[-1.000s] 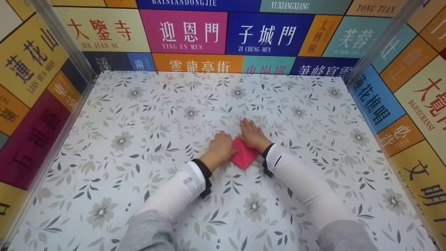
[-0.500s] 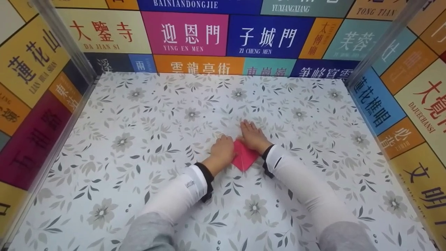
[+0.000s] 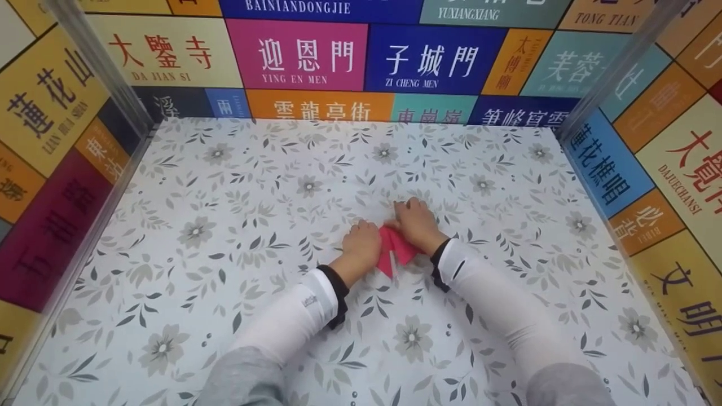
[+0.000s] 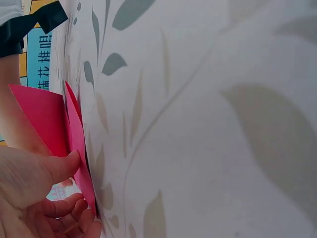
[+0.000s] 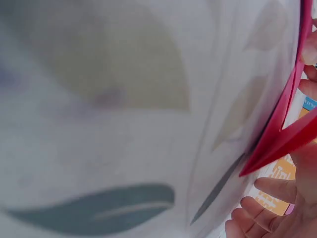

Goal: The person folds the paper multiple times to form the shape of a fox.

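Observation:
A red sheet of folded paper (image 3: pixel 387 256) lies on the patterned tabletop between the two hands, its flaps parted by a gap at the near side. My left hand (image 3: pixel 362 243) holds its left part, the thumb (image 4: pixel 67 166) on top and fingers curled by the lower edge. At the right part is my right hand (image 3: pixel 418 224), fingers bent near the far corner. One flap (image 4: pixel 42 116) stands raised from the layer below in the left wrist view. In the right wrist view this flap covers part of the right hand (image 5: pixel 292 203), so the thumb's contact is hidden.
White cloth with grey flowers and leaves (image 3: pixel 271 169) covers the table. Upright panels with coloured lettered blocks (image 3: pixel 304 56) stand at the back and both sides. Clear corner strips (image 3: pixel 107 62) join them. Both forearms wear white sleeves (image 3: pixel 293 304) with black cuffs.
My right hand has gone from flat fingers on the paper to bent ones and drawn slightly back and right. The paper's right flap has lifted, parting the near corner. The left hand has hardly moved.

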`<state>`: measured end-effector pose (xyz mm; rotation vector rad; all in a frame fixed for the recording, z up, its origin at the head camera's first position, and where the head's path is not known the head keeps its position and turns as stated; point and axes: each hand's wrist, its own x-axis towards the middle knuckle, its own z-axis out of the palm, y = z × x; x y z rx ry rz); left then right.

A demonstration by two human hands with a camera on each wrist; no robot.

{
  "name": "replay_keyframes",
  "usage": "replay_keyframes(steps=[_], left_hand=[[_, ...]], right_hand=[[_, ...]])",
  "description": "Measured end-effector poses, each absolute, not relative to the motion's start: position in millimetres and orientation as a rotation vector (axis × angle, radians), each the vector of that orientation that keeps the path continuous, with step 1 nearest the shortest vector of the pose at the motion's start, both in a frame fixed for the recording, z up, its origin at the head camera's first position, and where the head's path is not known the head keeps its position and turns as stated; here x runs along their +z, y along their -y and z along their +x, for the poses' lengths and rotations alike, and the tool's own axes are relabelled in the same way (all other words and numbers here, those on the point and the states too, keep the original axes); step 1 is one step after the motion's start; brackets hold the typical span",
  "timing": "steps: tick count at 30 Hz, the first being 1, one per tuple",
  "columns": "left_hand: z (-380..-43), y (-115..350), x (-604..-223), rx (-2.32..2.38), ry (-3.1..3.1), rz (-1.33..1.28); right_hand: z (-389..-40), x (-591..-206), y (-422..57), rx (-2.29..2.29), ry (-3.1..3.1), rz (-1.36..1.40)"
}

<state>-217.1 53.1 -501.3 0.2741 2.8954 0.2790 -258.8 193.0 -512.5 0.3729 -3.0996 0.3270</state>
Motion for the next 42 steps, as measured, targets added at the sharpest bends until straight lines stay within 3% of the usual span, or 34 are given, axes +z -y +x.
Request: replay_keyframes(steps=[19, 42], left_hand=[[-216, -51, -503, 0.239, -2.890, 0.298], [-216, -49, -507, 0.261, -2.954, 0.294]], right_hand=[[-226, -502, -219, 0.875, 3.238, 0.486], [-218, -503, -205, 0.742, 3.187, 0.424]])
